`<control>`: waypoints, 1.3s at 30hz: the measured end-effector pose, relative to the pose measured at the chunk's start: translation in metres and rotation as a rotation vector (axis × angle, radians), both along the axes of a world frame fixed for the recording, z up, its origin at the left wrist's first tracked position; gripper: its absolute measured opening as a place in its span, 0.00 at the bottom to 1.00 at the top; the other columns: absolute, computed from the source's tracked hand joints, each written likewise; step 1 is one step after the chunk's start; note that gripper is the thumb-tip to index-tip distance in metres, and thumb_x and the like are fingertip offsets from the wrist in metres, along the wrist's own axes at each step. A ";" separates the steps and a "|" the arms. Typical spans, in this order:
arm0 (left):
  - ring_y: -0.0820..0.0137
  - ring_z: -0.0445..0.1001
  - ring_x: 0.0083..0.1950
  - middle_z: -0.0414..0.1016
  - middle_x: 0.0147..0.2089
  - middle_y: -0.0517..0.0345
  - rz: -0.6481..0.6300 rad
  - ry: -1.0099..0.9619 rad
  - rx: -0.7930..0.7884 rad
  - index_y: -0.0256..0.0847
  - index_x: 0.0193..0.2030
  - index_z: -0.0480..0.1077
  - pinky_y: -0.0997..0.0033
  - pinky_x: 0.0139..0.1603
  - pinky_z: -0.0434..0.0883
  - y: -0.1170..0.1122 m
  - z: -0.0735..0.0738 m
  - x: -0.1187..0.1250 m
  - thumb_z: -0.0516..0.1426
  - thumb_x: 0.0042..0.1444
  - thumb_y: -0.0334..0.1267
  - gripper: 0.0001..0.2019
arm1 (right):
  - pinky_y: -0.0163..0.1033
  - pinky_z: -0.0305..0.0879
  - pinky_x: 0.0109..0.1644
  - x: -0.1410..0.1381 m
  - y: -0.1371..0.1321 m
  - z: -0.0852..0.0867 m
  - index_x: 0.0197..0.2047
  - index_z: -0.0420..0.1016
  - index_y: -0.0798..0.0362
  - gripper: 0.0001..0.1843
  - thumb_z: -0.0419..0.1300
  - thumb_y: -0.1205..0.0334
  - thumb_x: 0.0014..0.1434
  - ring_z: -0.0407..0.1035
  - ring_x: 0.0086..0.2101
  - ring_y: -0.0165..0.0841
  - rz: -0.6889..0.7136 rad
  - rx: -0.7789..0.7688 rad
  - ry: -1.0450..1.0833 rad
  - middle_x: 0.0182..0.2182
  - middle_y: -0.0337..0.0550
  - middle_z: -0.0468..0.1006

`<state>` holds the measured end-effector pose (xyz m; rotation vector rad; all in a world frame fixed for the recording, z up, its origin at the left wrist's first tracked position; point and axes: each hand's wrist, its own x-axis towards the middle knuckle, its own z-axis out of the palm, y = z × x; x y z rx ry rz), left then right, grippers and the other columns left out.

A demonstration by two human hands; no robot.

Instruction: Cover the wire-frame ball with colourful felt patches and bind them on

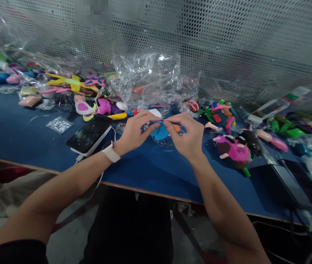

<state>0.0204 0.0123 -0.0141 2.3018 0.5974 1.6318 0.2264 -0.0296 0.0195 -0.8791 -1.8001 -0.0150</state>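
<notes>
Over the middle of the blue table, my left hand (135,132) and my right hand (187,134) meet at the fingertips. Thumb and forefinger of each pinch the upper edge of a flat piece of blue modelling clay (160,133). Its lower part hangs down between my hands. Just behind my right fingers shows a bit of orange clay (176,128). Under the blue piece lies a round wire-like form (167,142), partly hidden. My left wrist wears a smartwatch with a white strap (112,152).
A phone on a white power bank (91,135) lies left of my hands. Clay models, among them a pink and brown one (234,151), stand to the right. Clear plastic bags (147,75) heap against the perforated metal panel (213,40). Dark devices with cables (279,183) sit front right.
</notes>
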 end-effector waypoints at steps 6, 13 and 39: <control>0.68 0.87 0.47 0.88 0.50 0.50 0.011 -0.083 -0.140 0.44 0.63 0.76 0.71 0.43 0.80 0.000 -0.003 -0.001 0.64 0.76 0.49 0.16 | 0.51 0.79 0.49 0.000 -0.001 -0.002 0.50 0.89 0.43 0.07 0.71 0.55 0.71 0.84 0.40 0.42 0.007 -0.051 -0.061 0.40 0.41 0.91; 0.70 0.84 0.41 0.87 0.45 0.52 0.006 -0.069 -0.096 0.41 0.53 0.79 0.71 0.41 0.79 0.000 0.001 0.001 0.62 0.77 0.50 0.14 | 0.48 0.80 0.47 0.001 0.003 -0.004 0.47 0.89 0.45 0.07 0.71 0.54 0.71 0.85 0.40 0.40 -0.058 -0.109 0.221 0.40 0.41 0.91; 0.72 0.73 0.31 0.78 0.31 0.59 -0.143 -0.076 -0.339 0.42 0.37 0.75 0.71 0.33 0.67 -0.001 0.001 0.003 0.64 0.74 0.56 0.20 | 0.48 0.71 0.43 0.002 0.001 -0.002 0.38 0.84 0.45 0.20 0.69 0.37 0.71 0.75 0.35 0.37 0.053 -0.312 0.174 0.32 0.38 0.83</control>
